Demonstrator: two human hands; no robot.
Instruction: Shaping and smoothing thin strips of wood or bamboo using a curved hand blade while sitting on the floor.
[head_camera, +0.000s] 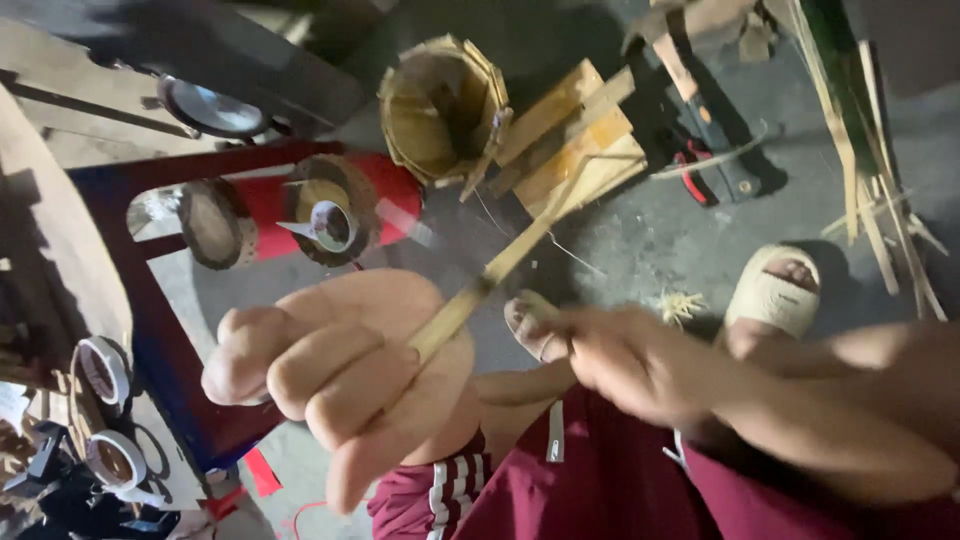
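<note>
My left hand (340, 375) is closed in a fist around a thin bamboo strip (510, 255) that sticks up and away toward the upper right. My right hand (625, 360) is blurred, just right of the left fist, with its fingers bunched near the strip's lower part; whether it holds anything is unclear. Both hands hover over my lap in dark red shorts (600, 480).
A small bamboo-slat bucket (440, 105) lies on the concrete floor ahead, beside stacked wood pieces (580, 140). A red stool frame (270, 195) holds round bamboo rings. Tape rolls (105, 370) sit at left. My sandalled feet (775, 290) rest on the floor; long bamboo strips (870, 150) lie at right.
</note>
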